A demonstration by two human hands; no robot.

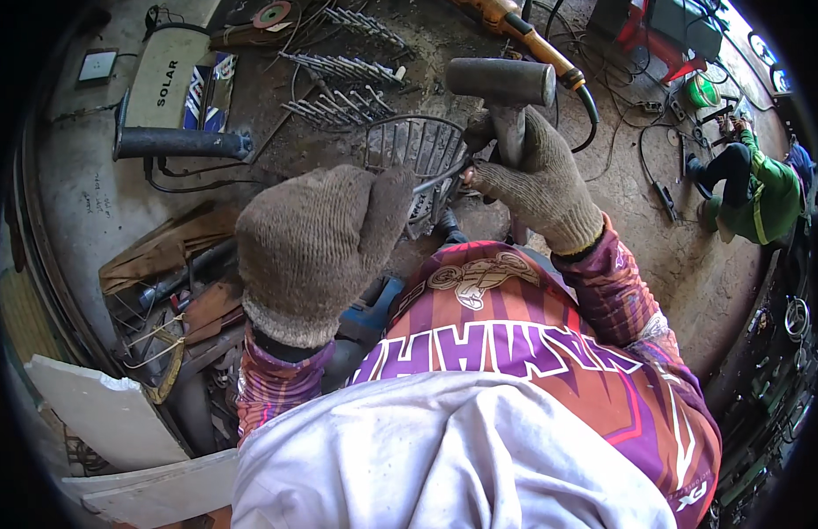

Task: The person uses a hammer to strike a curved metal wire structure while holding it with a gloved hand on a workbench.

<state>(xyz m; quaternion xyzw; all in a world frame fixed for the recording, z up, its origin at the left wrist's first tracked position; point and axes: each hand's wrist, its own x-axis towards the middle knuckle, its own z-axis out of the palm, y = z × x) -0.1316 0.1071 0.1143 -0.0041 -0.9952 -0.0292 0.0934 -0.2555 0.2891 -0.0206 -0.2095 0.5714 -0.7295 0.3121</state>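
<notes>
My right hand (550, 181), in a brown knitted glove, is closed around the handle of a hammer (500, 83), whose heavy dark head stands above the fist. Facing it, my gloved left hand (316, 242) is closed on a thin metal rod (438, 181). The rod spans the gap to my right thumb and fingertips; whether they touch it I cannot tell. Beneath and beyond the hands is a metal grille (416, 141) of curved bars, partly covered by the gloves.
Several rows of metal rods (343, 69) lie ahead on the floor. An orange power tool (528, 35) and its cable are at the far side. Scrap wood and metal (206, 309) fill the left. A person in green (761, 189) crouches at right, near a green spool (702, 91).
</notes>
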